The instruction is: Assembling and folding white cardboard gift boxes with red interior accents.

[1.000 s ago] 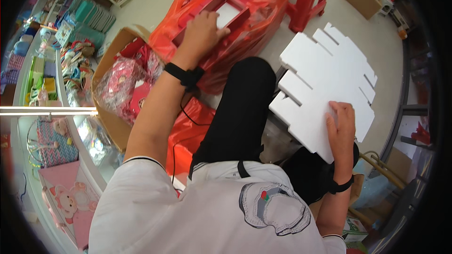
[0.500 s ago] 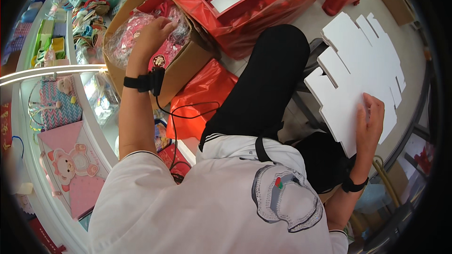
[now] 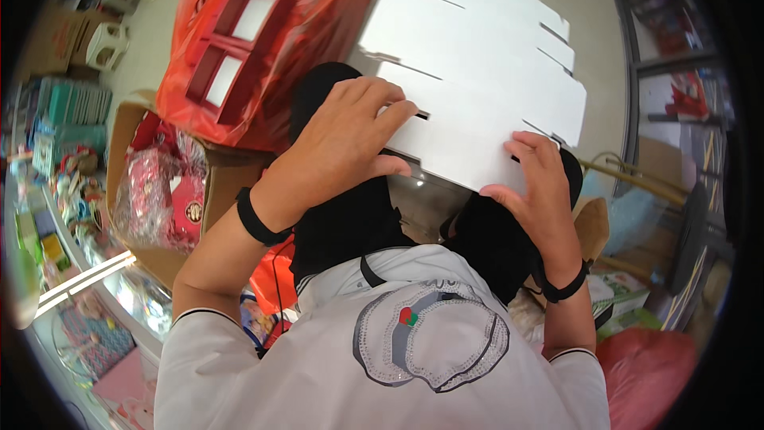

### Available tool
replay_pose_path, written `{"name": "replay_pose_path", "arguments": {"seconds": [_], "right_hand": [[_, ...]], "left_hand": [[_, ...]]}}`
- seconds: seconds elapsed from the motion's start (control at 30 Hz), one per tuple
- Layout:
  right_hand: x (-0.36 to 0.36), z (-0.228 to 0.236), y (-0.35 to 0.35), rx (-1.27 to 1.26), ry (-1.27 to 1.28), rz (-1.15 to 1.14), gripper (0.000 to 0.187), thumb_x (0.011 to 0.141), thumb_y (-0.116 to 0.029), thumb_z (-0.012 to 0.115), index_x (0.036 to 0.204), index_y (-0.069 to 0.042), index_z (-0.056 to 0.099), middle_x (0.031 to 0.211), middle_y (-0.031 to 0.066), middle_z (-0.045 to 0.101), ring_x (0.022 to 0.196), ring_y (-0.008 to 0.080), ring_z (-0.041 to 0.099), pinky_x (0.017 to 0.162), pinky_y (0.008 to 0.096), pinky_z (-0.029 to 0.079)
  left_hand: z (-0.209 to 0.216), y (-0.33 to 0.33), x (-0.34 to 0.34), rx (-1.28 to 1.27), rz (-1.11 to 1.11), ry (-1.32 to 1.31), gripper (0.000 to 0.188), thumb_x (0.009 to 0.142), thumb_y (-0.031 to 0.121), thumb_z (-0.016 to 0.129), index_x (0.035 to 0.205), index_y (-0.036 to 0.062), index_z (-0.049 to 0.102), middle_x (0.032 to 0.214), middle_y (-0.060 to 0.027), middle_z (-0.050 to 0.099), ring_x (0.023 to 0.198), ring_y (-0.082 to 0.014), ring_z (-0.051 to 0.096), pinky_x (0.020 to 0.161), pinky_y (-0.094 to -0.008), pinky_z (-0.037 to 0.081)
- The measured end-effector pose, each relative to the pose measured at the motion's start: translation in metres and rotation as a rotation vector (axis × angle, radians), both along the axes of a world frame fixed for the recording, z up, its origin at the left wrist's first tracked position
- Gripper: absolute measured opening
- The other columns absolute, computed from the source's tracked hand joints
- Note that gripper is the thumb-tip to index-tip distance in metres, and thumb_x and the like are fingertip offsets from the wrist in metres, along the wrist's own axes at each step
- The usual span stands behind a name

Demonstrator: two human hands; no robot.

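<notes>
A flat white die-cut cardboard sheet (image 3: 485, 80) with slots and tabs stretches out in front of me, its near part over my knees. At its left near corner my left hand (image 3: 354, 131) holds on, fingers bent over the top and thumb by the near edge. My right hand (image 3: 541, 183) grips the right near corner, with fingertips on the upper face beside a slot and the thumb at the edge. The sheet's underside is hidden.
On the left, a large red plastic bag (image 3: 179, 87) has a red divided box (image 3: 219, 72) with white inserts on it. Nearer stands an open carton (image 3: 227, 183) of red wrapped goods. Shelving with a light strip (image 3: 83, 285) lies far left; dark metal framing (image 3: 633, 64) is at the right.
My left hand has left the carton and come over to the sheet. The sheet has swung round to in front of me, and my right hand has moved left with it. My view has turned right.
</notes>
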State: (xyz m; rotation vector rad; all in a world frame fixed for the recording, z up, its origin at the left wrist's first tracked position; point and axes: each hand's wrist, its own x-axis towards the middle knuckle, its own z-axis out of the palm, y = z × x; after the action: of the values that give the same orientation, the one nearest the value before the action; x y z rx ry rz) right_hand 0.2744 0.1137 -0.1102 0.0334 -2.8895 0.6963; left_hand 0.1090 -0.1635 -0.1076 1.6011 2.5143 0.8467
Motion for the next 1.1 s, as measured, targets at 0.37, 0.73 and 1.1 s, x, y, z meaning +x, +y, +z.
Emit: {"name": "replay_pose_path", "arguments": {"seconds": [0.37, 0.73, 1.1], "right_hand": [[0.028, -0.01, 0.011, 0.008, 0.004, -0.145, 0.069, 0.066, -0.021, 0.095, 0.124, 0.002, 0.064, 0.14, 0.0182, 0.059, 0.128, 0.0393, 0.057, 0.109, 0.0503, 0.047], [0.029, -0.007, 0.016, -0.005, 0.032, -0.057, 0.051, 0.076, -0.018, 0.09, 0.118, 0.001, 0.068, 0.134, 0.0172, 0.06, 0.128, 0.0368, 0.057, 0.11, 0.05, 0.045], [0.013, 0.003, 0.018, 0.003, 0.04, -0.007, 0.03, 0.086, -0.012, 0.081, 0.113, -0.005, 0.071, 0.116, 0.0151, 0.066, 0.107, 0.0368, 0.065, 0.09, 0.0435, 0.054]], "left_hand": [[-0.005, 0.021, -0.001, -0.231, 0.027, 0.066, 0.063, 0.069, 0.019, 0.095, 0.123, 0.007, 0.065, 0.122, -0.0119, 0.061, 0.116, -0.0345, 0.058, 0.098, -0.0458, 0.047], [0.007, 0.02, -0.009, -0.285, -0.035, 0.018, 0.06, 0.074, 0.02, 0.093, 0.126, 0.0065, 0.066, 0.124, -0.013, 0.062, 0.116, -0.0355, 0.059, 0.102, -0.0455, 0.048], [0.005, 0.052, -0.007, -0.2, -0.206, 0.172, 0.038, 0.084, 0.012, 0.081, 0.12, 0.0081, 0.069, 0.119, -0.0107, 0.068, 0.114, -0.0336, 0.065, 0.099, -0.0441, 0.053]]}}
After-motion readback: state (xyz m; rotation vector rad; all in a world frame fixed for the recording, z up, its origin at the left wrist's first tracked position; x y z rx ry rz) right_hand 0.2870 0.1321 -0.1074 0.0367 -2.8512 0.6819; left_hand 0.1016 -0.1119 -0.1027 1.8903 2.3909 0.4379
